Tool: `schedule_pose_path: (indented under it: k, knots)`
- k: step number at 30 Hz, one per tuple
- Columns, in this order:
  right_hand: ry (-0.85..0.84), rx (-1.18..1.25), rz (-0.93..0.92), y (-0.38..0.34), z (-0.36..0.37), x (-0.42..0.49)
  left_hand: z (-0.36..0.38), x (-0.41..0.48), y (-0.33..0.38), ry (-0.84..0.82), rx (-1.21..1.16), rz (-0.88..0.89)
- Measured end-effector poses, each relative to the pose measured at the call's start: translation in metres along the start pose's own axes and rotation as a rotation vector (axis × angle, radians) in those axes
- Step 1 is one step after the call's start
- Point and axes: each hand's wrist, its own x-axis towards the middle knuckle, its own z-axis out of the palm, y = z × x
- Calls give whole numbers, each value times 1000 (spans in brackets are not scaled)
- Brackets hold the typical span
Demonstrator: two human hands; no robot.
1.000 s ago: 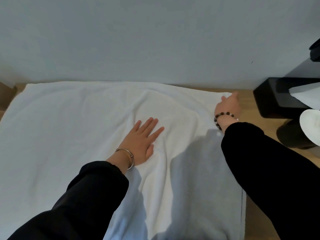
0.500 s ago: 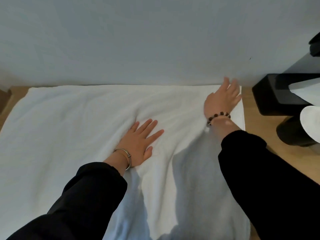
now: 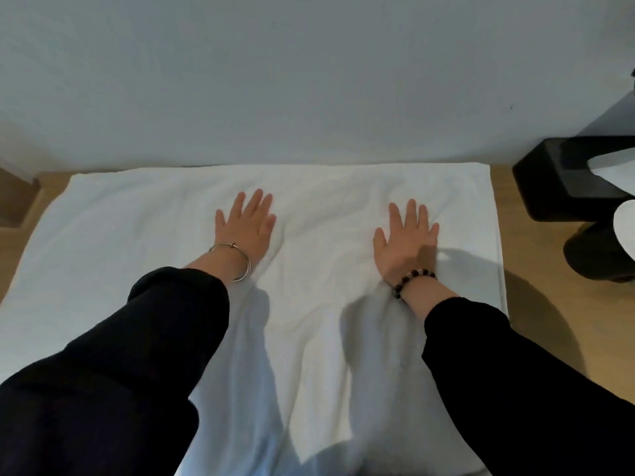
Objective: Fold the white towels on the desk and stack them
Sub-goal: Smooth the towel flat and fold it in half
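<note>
A white towel (image 3: pixel 309 314) covers most of the wooden desk (image 3: pixel 539 304), filling the centre and left of the frame, its far edge along the wall (image 3: pixel 309 80). The left hand (image 3: pixel 245 225) lies flat on the towel at centre, fingers straight and spread, gripping nothing. The right hand (image 3: pixel 407 238) lies flat right of centre, also holding nothing. At the right edge a black box (image 3: pixel 563 176) holds a white sheet (image 3: pixel 615 170) poking from its opening (tissue, by the look). Below it stands a dark round container (image 3: pixel 594 259), partly cut off.
</note>
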Motion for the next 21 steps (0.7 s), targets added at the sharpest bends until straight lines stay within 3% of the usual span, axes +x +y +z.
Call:
schedule_pose_path:
  k: [7, 11, 14, 17, 21]
  knots:
    - [33, 24, -210, 27, -3, 9, 3, 17, -31, 46, 169, 124]
    - [27, 39, -139, 22, -1, 14, 0, 24, -36, 34, 203, 139]
    - [-45, -25, -105, 16, -8, 18, -10, 19, -18, -32, 220, 55]
    - [-45, -23, -14, 9, -17, -2, -17, -13, 12, 56, 170, 10]
    - [31, 76, 92, 0, -14, -82, -3, -90, 46, 135, 77, 174]
